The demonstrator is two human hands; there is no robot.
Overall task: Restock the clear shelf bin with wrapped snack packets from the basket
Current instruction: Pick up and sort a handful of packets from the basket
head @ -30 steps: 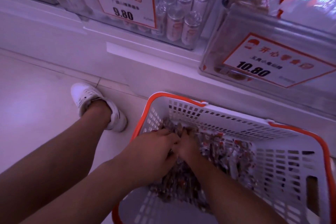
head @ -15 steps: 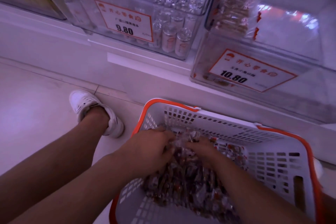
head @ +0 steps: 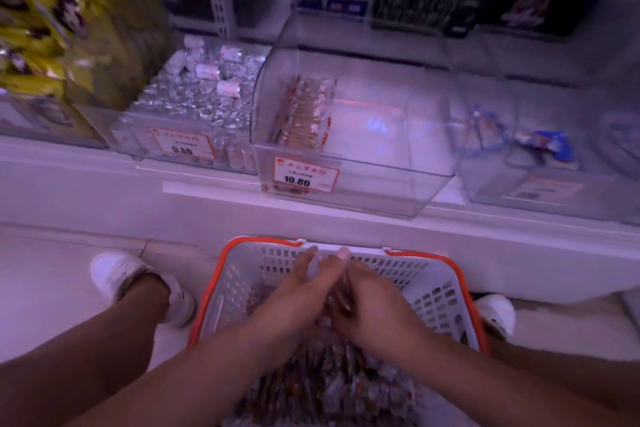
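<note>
**Two hands gathering packets over a floor basket below a nearly bare bin**

At far left, blurred yellow snack bags (head: 52, 28) fill the shelf corner. Next comes a clear bin of silver foil-wrapped sweets (head: 194, 97) with a 9.80 price tag (head: 182, 148). Below it, a white shoe (head: 119, 276) stands on the pale floor (head: 45, 288), with open floor to its left.

In the middle, the clear lidded shelf bin (head: 353, 128) tagged 10.80 holds only one row of wrapped packets against its left wall; the rest of its inside is open. Directly below, the white slotted plastic basket with an orange rim (head: 433, 291) sits on the floor near the shelf base. The left hand (head: 287, 298) and right hand (head: 374, 312) meet over the basket, fingers curled together around a clump of wrapped snack packets (head: 341, 302); motion blur hides the exact grip. More packets lie heaped below, cut off by the bottom edge.

At right, another clear bin (head: 540, 156) holds a few blue-wrapped items, too blurred to identify.
</note>
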